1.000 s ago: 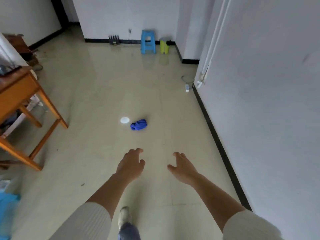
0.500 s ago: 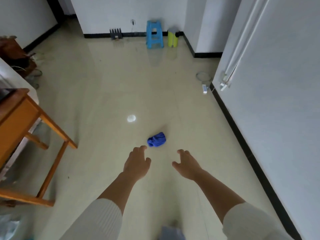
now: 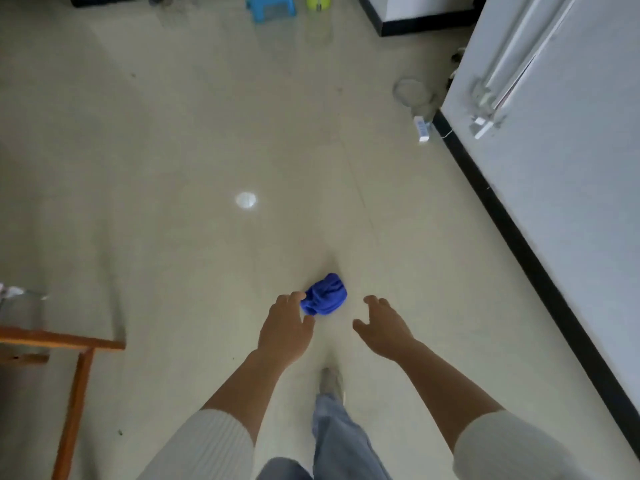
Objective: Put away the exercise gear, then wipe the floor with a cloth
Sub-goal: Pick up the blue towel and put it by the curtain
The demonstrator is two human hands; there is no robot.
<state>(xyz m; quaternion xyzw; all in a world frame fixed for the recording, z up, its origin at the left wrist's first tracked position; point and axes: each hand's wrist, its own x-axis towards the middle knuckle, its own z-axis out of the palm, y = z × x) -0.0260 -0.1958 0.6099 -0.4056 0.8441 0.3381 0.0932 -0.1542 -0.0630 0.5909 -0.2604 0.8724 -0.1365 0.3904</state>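
Head view: the crumpled bright-blue cloth (image 3: 325, 295) lies on the glossy pale tiled floor (image 3: 156, 168), and it is much nearer to me than it was a second ago. Then it sat well ahead of my fingers, close to the round white glare spot (image 3: 246, 199). Now the spot is well beyond it, and the cloth sits just past my fingertips, between my two hands. I have walked up and bent my head down over it. My pale shoe (image 3: 330, 382) is planted just short of it.

My left grip (image 3: 285, 329) is loosely open and holds nothing. Its fingertips overlap the cloth's left edge, but I cannot tell whether they touch it. My right grip (image 3: 382, 329) is spread open and empty, just to the right of the cloth and apart from it. Neither has closed any further than before.

The orange-brown wooden table frame (image 3: 62, 342) has slid out to the left edge. The blue plastic stool (image 3: 270, 6) is by the far wall.

No exercise gear shows, so I take this as the start of the wiping part. The cloth is within reach but not yet picked up.
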